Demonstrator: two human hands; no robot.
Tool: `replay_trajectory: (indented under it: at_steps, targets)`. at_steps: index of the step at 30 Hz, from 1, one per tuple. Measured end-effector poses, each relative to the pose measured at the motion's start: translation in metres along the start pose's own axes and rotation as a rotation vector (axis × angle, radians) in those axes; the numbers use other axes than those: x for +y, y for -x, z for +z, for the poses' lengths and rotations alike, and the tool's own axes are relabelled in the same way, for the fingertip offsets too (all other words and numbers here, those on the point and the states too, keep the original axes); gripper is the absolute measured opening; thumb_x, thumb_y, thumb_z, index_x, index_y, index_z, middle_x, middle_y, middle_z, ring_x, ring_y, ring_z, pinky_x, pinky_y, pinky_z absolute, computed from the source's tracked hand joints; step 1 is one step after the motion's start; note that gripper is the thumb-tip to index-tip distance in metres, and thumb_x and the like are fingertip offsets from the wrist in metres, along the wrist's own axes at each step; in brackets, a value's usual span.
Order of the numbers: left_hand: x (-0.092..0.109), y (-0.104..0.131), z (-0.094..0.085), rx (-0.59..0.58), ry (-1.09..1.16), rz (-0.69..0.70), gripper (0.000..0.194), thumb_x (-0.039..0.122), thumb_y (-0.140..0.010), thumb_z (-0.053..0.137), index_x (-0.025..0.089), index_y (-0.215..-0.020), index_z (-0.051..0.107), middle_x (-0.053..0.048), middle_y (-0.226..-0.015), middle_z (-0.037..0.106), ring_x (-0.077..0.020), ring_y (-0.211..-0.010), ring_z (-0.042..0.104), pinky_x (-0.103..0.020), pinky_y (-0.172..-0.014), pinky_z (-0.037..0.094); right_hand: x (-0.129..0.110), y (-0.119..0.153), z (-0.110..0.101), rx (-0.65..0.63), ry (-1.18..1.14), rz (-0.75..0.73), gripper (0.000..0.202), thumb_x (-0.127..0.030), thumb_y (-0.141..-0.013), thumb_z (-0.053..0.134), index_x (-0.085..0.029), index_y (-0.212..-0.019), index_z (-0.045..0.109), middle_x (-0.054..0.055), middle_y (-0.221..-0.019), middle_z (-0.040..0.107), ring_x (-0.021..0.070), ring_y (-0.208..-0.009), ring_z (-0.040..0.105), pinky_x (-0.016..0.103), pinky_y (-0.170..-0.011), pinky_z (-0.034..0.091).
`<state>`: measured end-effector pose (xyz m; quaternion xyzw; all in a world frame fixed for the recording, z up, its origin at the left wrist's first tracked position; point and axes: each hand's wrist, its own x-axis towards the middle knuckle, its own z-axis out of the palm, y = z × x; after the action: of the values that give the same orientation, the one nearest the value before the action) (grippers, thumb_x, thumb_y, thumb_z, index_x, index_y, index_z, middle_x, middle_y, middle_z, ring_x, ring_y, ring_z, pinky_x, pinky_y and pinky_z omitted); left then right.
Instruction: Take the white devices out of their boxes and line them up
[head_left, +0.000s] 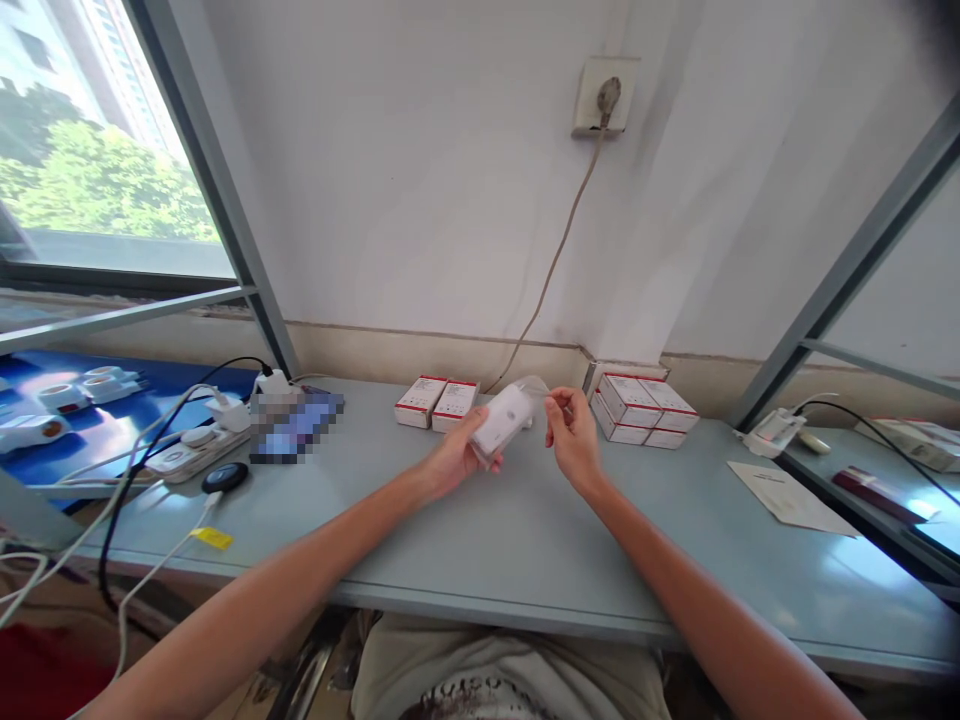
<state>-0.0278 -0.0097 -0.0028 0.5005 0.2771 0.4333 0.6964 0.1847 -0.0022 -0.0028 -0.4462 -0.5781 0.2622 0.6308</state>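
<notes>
My left hand (459,452) grips a white rounded device (504,418) with a small round mark on its face, held tilted above the table. From its upper end a thin, translucent strip (534,383), which looks like clear plastic wrapping, bends over to the right. The fingertips of my right hand (571,428) are pinched together on the end of this strip. Just behind my left hand, two small white and red boxes (435,402) lie side by side. A stack of similar boxes (645,408) stands to the right of my right hand.
On the left are a power strip (184,455) with cables, a blurred-out flat object (296,425) and a round black puck (225,477). A paper sheet (791,497) and a white plug-in unit (772,432) lie at right. A cord (559,250) hangs down the wall.
</notes>
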Motion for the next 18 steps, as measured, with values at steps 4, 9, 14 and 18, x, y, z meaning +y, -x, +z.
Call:
replay_trajectory:
  at_steps: [4, 9, 14, 18]
  targets:
    - [-0.007, -0.004, -0.005, 0.170, -0.285, 0.287, 0.061, 0.069, -0.095, 0.070, 0.024, -0.133, 0.053, -0.005, -0.112, 0.063, -0.0125, -0.069, 0.059, -0.028, -0.060, 0.050, 0.008, 0.008, 0.006, -0.365, -0.074, 0.126, 0.060, -0.079, -0.091, 0.065, -0.024, -0.115, 0.061, -0.004, -0.079, 0.054, 0.0110, -0.053, 0.045, 0.027, -0.046, 0.042]
    - [-0.011, 0.004, -0.008, 0.171, -0.880, 0.539, 0.063, 0.057, -0.095, 0.077, 0.026, -0.144, 0.051, -0.010, -0.134, 0.059, -0.0223, -0.103, 0.063, -0.036, -0.087, 0.055, 0.009, 0.015, 0.009, -0.586, -0.172, 0.272, 0.064, -0.085, -0.084, 0.069, -0.021, -0.084, 0.061, -0.003, -0.064, 0.050, 0.0111, -0.054, 0.043, 0.027, -0.047, 0.039]
    - [-0.010, 0.011, -0.005, 0.060, -1.087, 0.578, 0.064, 0.049, -0.097, 0.077, 0.028, -0.149, 0.046, -0.011, -0.141, 0.057, -0.0298, -0.127, 0.060, -0.043, -0.101, 0.054, 0.009, 0.010, 0.009, -0.431, -0.258, 0.393, 0.069, -0.088, -0.076, 0.074, -0.022, -0.070, 0.056, -0.004, -0.054, 0.044, 0.0097, -0.047, 0.039, 0.026, -0.043, 0.032]
    - [-0.009, 0.013, -0.004, 0.045, -1.130, 0.541, 0.064, 0.045, -0.098, 0.075, 0.027, -0.151, 0.043, -0.013, -0.146, 0.056, -0.0306, -0.129, 0.061, -0.045, -0.102, 0.055, 0.008, 0.009, 0.010, -0.364, -0.287, 0.447, 0.071, -0.091, -0.073, 0.072, -0.022, -0.068, 0.057, -0.004, -0.053, 0.045, 0.0101, -0.045, 0.039, 0.026, -0.040, 0.030]
